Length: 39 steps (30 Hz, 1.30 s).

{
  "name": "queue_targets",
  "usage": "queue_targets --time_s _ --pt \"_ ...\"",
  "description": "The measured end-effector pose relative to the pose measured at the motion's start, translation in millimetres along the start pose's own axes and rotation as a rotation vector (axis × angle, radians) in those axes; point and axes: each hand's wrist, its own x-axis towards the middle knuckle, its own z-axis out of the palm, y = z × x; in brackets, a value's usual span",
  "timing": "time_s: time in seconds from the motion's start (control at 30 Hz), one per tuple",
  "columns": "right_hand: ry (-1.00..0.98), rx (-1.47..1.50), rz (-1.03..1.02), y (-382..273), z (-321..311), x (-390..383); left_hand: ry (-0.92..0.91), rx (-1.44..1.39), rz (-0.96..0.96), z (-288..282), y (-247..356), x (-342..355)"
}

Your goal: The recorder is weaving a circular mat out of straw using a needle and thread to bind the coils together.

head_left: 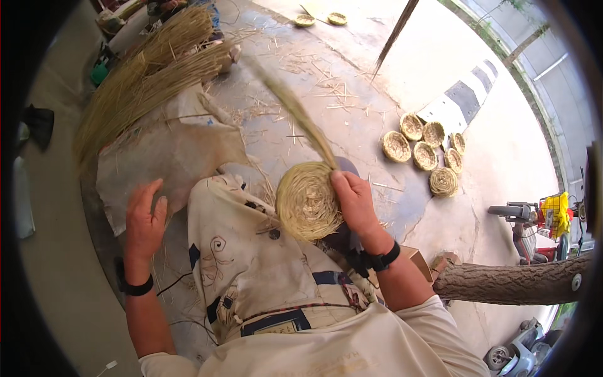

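Over my lap, my right hand grips the right rim of a round coiled straw basket, thumb on top. A loose bundle of straw runs from that rim up and to the left, blurred toward its tip. My left hand is held off to the left, apart from the basket, fingers spread and slightly blurred, with nothing in it. Below the basket, a pale patterned apron covers my lap.
A big heap of long straw lies at the upper left beside a pale sheet. Several small straw baskets sit on the floor to the right. A tree trunk juts in at the right, with a bicycle beyond.
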Motion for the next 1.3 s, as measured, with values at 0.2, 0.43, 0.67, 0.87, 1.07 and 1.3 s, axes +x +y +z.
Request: queue_targets --time_s 0.2,0.43,0.67,0.87,1.07,1.3 --pt "0.363 0.494 0.073 14.3 -7.1 -2.0 -0.061 0.02 -0.042 34.1 -35.6 37.4" --pt "0.315 0.46 -0.001 13.2 -11.1 -0.9 -0.091 0.136 -0.051 51.4 -65.3 110.1" --pt "0.356 0.287 -0.019 9.1 -5.5 2.3 -0.008 0.27 0.01 76.1 -78.4 177.2" --pt "0.345 0.261 -0.022 10.8 -5.7 3.9 0.001 0.284 -0.091 94.2 -104.5 228.2" --pt "0.322 0.246 -0.019 13.0 -6.6 4.4 -0.092 0.278 -0.191 107.0 -125.4 254.2" --pt "0.339 0.168 -0.047 7.7 -4.3 5.8 -0.111 0.357 -0.115 105.6 -120.8 259.6"
